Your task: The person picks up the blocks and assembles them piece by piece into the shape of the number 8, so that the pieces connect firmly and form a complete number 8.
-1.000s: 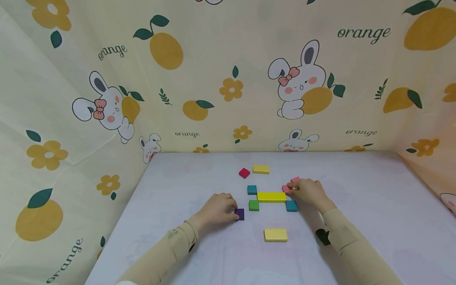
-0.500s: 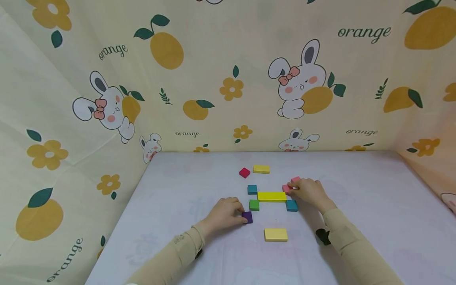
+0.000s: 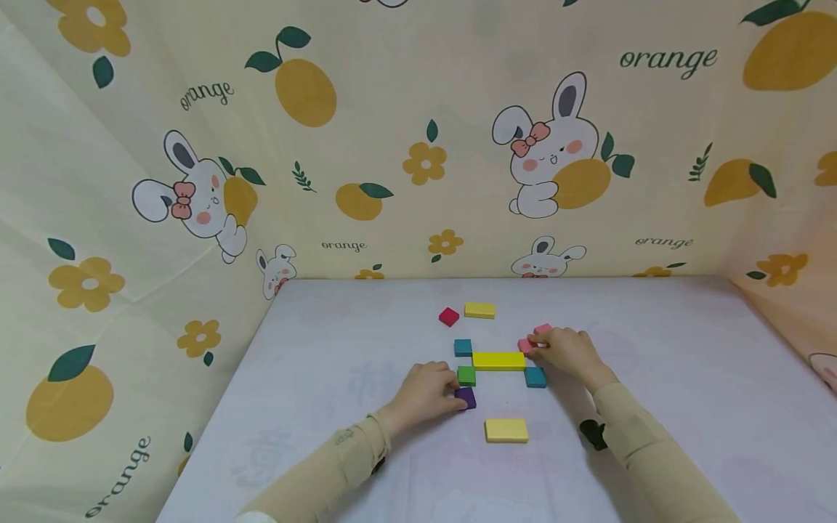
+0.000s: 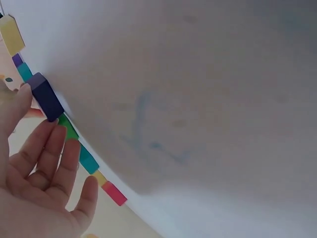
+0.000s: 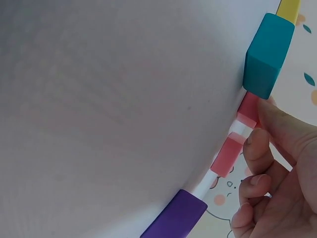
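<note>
My left hand [image 3: 425, 392] pinches a dark purple block [image 3: 466, 398] between thumb and fingers, just in front of a green block [image 3: 466, 376]. The left wrist view has the same purple block [image 4: 47, 96] at the thumb tip. On the other side, my right hand [image 3: 567, 351] pinches a pink block [image 3: 526, 346] near the right end of a long yellow block [image 3: 499, 361]. A second pink block [image 3: 543, 330] shows just behind the right fingers. A teal block [image 3: 535, 378] touches the yellow block's front right corner; another teal block [image 3: 463, 348] lies at its back left.
Farther back lie a red block [image 3: 448, 317] and a pale yellow block [image 3: 479, 311]. Another pale yellow block [image 3: 506, 430] is in front on the white table [image 3: 366, 312]. A second purple block [image 5: 176, 215] shows in the right wrist view. Patterned cloth [image 3: 392, 145] surrounds the table.
My left hand has slid the dark purple block to the right, up close in front of the green block, where it sits slightly turned. The right hand stays in place at the pink block.
</note>
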{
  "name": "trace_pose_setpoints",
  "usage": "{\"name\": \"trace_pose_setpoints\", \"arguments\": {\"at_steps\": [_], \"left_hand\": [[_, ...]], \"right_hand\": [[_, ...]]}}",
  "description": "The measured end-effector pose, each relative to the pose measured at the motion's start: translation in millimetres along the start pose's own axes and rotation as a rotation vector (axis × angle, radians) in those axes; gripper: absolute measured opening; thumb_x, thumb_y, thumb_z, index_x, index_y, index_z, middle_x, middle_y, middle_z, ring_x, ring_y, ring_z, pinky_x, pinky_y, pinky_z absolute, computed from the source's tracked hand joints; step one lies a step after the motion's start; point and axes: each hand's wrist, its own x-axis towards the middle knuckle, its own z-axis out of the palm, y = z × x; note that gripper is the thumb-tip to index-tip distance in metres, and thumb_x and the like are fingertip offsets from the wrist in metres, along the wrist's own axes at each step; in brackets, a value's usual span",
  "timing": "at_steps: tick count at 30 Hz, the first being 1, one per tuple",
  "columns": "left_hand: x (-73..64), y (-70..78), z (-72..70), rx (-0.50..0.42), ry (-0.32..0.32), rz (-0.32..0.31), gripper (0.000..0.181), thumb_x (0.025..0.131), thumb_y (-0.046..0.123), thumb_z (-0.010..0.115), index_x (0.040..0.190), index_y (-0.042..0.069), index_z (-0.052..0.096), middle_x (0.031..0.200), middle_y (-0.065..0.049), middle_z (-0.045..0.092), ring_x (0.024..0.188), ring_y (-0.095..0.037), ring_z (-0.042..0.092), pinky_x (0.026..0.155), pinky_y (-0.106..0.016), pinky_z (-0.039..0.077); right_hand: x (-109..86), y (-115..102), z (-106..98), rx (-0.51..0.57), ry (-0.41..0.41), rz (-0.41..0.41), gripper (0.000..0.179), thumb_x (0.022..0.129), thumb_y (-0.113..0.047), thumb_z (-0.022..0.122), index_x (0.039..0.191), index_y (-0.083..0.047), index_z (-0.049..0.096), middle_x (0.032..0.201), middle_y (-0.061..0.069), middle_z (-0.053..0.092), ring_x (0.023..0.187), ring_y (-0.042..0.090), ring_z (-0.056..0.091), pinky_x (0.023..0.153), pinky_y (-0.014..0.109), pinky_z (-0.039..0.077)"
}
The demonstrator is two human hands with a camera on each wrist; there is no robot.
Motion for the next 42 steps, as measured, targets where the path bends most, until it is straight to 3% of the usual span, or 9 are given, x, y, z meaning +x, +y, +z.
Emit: {"name": "trace_pose_setpoints", "arguments": {"at_steps": [24,31,42], "left_hand": [[9.5,16.6,5.2,-0.044,0.013,-0.113,0.031,0.074,0.046,0.074,0.079,0.016,0.067,0.070,0.009,0.053,0.063,-0.006,0.044,0.063,-0.022,0.031],[10.0,17.1,6.4,-0.030,0.021,-0.114,0.032,0.074,0.048,0.073,0.079,0.017,0.067,0.070,0.009,0.053,0.062,-0.006,0.044,0.067,-0.026,0.034],[8.7,17.2,5.5,-0.038,0.025,-0.099,0.032,0.074,0.047,0.074,0.079,0.017,0.067,0.070,0.009,0.053,0.061,-0.005,0.043,0.064,-0.023,0.031]], "right_hand": [[-1.4,-6,-4,-0.029,0.002,-0.006,0.041,0.087,-0.030,0.064,0.120,-0.007,0.062,0.112,0.016,0.067,0.088,0.028,0.057,0.083,0.051,0.037],[-2.6,-7,-7,-0.008,0.005,-0.017,0.038,0.086,-0.028,0.065,0.118,-0.007,0.063,0.091,0.008,0.066,0.081,0.023,0.053,0.078,0.046,0.036],[-2.3,-8,-8,0.011,0.000,-0.007,0.041,0.086,-0.030,0.065,0.120,-0.007,0.062,0.094,0.008,0.066,0.084,0.025,0.053,0.080,0.047,0.035]]}}
